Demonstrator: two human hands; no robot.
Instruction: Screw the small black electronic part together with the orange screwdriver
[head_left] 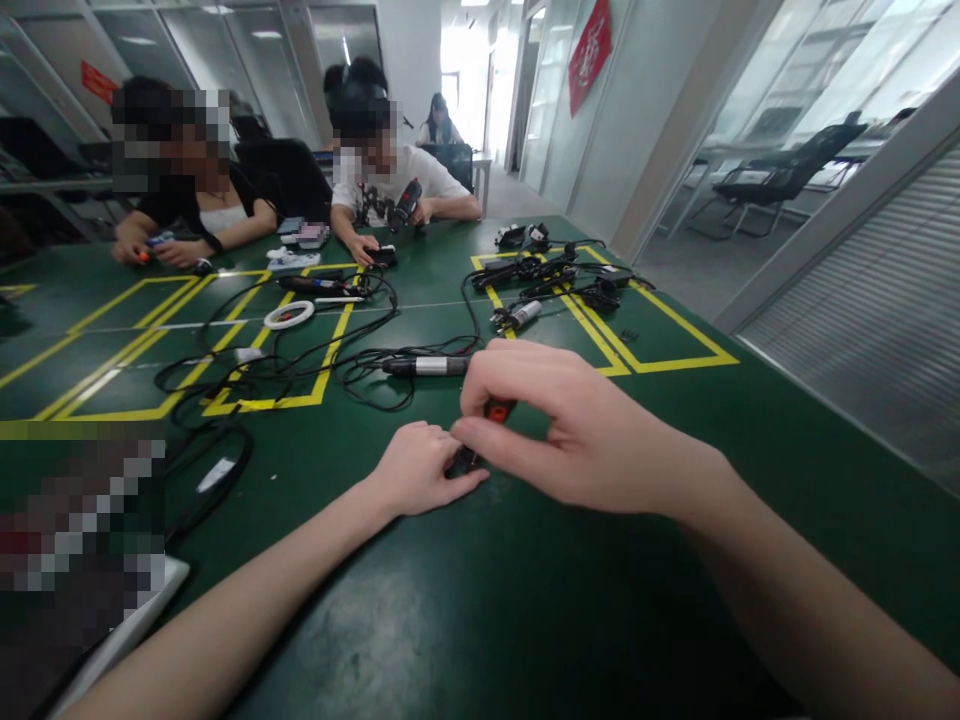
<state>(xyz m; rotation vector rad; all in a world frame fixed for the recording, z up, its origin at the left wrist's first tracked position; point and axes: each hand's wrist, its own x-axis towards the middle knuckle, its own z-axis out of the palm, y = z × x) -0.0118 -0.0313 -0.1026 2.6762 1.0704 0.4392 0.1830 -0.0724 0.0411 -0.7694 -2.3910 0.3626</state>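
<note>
My left hand [420, 468] rests on the green table, its fingers curled round a small dark piece [469, 458] that is mostly hidden. Just to the right and above it, my right hand [577, 425] is closed with thumb and forefinger brought together near the left fingertips. Through the loop of those fingers shows part of a black and red thing [499, 410]; its kind cannot be made out. Beyond the hands lies a silver and black cylindrical tool [429, 367] with a cable, partly covered by my right hand.
Black cables [277, 370] tangle across the left of the table [360, 640]. A white ring [289, 315] and several corded devices [532, 270] lie within yellow tape outlines. Two people sit across the table, one holding a black power tool [406, 205]. A pixelated, white-edged object [176, 570] lies at lower left.
</note>
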